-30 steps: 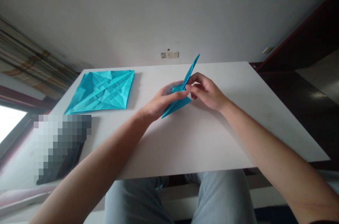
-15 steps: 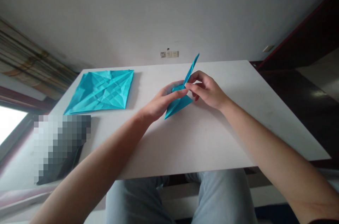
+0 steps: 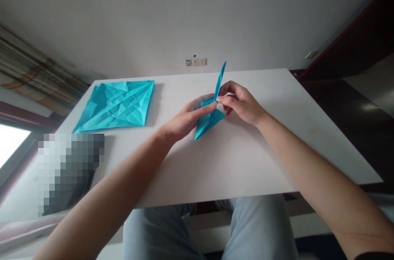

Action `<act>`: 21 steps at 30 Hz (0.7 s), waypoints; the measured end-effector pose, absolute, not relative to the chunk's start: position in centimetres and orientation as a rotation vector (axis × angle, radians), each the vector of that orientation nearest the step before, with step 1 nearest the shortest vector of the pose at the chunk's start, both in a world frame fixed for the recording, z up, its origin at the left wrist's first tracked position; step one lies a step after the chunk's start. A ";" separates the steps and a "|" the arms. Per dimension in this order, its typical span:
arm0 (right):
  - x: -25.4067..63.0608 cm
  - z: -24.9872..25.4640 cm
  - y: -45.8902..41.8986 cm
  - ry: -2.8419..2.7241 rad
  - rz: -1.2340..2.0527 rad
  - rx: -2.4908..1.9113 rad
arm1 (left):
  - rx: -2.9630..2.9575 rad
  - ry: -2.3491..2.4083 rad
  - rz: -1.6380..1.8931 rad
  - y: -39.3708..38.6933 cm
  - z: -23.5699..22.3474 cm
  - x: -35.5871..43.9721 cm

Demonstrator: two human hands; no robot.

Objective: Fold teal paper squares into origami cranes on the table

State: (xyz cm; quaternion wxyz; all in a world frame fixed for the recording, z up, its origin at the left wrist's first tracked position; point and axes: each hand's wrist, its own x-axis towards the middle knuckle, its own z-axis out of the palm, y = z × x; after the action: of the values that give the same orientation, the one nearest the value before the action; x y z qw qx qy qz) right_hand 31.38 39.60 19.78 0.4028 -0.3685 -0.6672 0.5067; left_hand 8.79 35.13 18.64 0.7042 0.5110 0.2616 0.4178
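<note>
A folded piece of blue origami paper (image 3: 208,124) is held above the middle of the table, with a narrow pointed flap standing up from it. My left hand (image 3: 192,115) is closed on its left side, thumb across the top and fingers behind. Thumb and index finger of my right hand (image 3: 240,102) pinch the foot of the upright flap. One corner of the paper points down toward me. My fingers hide part of the folds where the flap meets the body.
A larger creased blue sheet (image 3: 118,106) lies at the table's back left. Nearer on the left is a dark object (image 3: 74,174), mostly pixelated. The white table (image 3: 215,178) reaches the wall, where power sockets (image 3: 195,62) sit. My knees are under its front edge.
The folded paper has turned slightly in my hands: its upright flap leans less to the right, and its lower corner has shifted right. Both hands keep their grip.
</note>
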 end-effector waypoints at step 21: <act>31.4 20.1 39.5 -1.664 1.225 -0.970 | 1.117 0.670 0.932 35.1 18.7 9.1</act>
State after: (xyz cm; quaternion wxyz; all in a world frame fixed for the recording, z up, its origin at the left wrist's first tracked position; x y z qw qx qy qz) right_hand 31.45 39.50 20.14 0.4163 -0.3865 -0.6628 0.4878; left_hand 9.11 35.10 18.66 0.6961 0.5005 0.3004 0.4179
